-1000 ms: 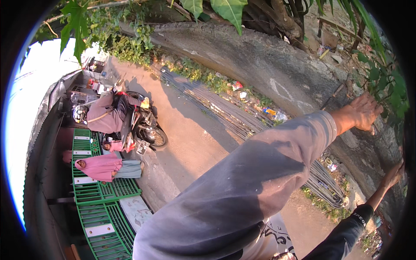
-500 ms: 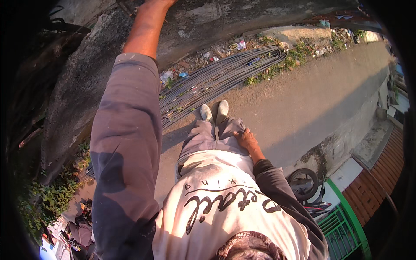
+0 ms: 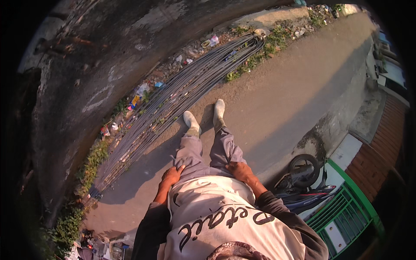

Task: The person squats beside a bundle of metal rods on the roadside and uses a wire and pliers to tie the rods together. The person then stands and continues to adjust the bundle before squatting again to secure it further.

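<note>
Trousers of grey cloth (image 3: 225,145) now meet the left hand (image 3: 172,177), which half a second ago reached up by the rough grey concrete wall (image 3: 108,73); it is half curled at the left thigh, the right hand (image 3: 240,171) likewise at the right; whether either pinches cloth cannot be told. Both are thus off the long looped bundle of thin grey rods or cables (image 3: 186,82), lying between wall and pale grey boots (image 3: 219,111); litter (image 3: 143,89) alongside is too small to reveal containers.
</note>
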Demonstrator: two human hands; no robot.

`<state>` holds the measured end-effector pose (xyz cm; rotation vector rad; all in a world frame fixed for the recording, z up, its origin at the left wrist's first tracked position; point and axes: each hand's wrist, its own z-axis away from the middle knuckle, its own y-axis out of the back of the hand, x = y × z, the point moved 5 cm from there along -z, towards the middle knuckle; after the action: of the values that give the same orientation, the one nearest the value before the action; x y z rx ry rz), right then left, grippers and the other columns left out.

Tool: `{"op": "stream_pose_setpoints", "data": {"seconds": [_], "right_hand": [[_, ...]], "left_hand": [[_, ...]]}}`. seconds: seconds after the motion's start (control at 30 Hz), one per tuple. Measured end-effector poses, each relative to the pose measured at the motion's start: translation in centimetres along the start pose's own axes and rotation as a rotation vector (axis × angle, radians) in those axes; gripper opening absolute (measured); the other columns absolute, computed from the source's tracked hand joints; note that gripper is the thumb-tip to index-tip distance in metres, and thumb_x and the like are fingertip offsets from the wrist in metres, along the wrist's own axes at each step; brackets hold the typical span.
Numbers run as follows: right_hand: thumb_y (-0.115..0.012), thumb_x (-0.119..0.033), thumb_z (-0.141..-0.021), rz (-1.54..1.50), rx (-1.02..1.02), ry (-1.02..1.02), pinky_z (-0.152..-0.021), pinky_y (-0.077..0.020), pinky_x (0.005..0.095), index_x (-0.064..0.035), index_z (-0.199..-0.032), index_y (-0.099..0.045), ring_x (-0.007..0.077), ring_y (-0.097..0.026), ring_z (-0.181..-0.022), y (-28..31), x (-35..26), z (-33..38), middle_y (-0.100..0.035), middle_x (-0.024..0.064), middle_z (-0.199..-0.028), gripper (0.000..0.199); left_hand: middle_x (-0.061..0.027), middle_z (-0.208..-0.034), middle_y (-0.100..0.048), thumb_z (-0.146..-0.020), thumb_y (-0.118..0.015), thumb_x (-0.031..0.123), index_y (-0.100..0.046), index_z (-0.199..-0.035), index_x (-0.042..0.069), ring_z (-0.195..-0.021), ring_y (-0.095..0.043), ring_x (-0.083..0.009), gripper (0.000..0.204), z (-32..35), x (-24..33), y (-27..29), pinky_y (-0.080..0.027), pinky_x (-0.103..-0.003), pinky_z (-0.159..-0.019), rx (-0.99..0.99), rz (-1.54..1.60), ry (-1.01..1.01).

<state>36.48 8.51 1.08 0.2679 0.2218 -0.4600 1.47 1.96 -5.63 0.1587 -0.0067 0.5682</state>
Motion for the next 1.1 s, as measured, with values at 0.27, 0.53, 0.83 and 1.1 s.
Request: {"op": "stream_pose_setpoints", "data": {"seconds": [0.27,0.53,0.83,1.1], "right_hand": [[-0.050,-0.042,-0.100,0.490,-0.246,0.120,-0.082,-0.0556,0.0489,-0.0116,-0.112,-0.071,0.0313,-0.070,-0.103,0.8,4.4,-7.3,-0.073,0.0130,-0.107,0.039],[-0.051,-0.042,-0.100,0.356,-0.529,0.105,-0.081,-0.0563,0.0466,-0.0120,-0.108,-0.072,0.0311,-0.071,-0.100,5.0,2.5,-8.6,-0.074,0.0112,-0.105,0.038],[-0.052,-0.040,-0.100,0.204,-0.109,0.373,-0.090,-0.0531,0.0441,-0.0083,-0.111,-0.066,0.0346,-0.069,-0.102,7.9,-1.0,-33.0,-0.072,0.0137,-0.107,0.036],[-0.052,-0.031,-0.098,0.477,0.110,0.297,-0.089,-0.0527,0.0454,-0.0081,-0.110,-0.070,0.0338,-0.066,-0.109,7.1,1.7,-57.0,-0.072,0.0158,-0.110,0.031]], "left_hand": [[-0.0320,-0.066,-0.056,-0.092,-0.059,0.038,-0.061,-0.075,-0.010,-0.060,-0.062,-0.0400,0.051,4.6,7.1,0.5,-0.044,-0.050,-0.061,0.147,0.245,-0.378],[-0.0316,-0.081,-0.062,-0.096,-0.054,0.037,-0.062,-0.085,-0.006,-0.075,-0.064,-0.0446,0.045,4.3,12.4,1.2,-0.047,-0.049,-0.069,-0.223,0.124,-0.288],[-0.0072,-0.076,-0.066,-0.099,-0.062,0.026,-0.060,-0.104,0.001,-0.061,-0.060,-0.0127,0.026,-26.6,16.1,10.9,-0.050,-0.032,-0.058,0.059,0.353,-0.440],[-0.0154,-0.142,-0.050,-0.091,-0.057,0.004,-0.044,-0.144,0.007,-0.134,-0.043,-0.0355,0.055,-46.4,26.9,24.6,-0.038,-0.046,-0.111,0.854,-0.298,-0.631]]}}
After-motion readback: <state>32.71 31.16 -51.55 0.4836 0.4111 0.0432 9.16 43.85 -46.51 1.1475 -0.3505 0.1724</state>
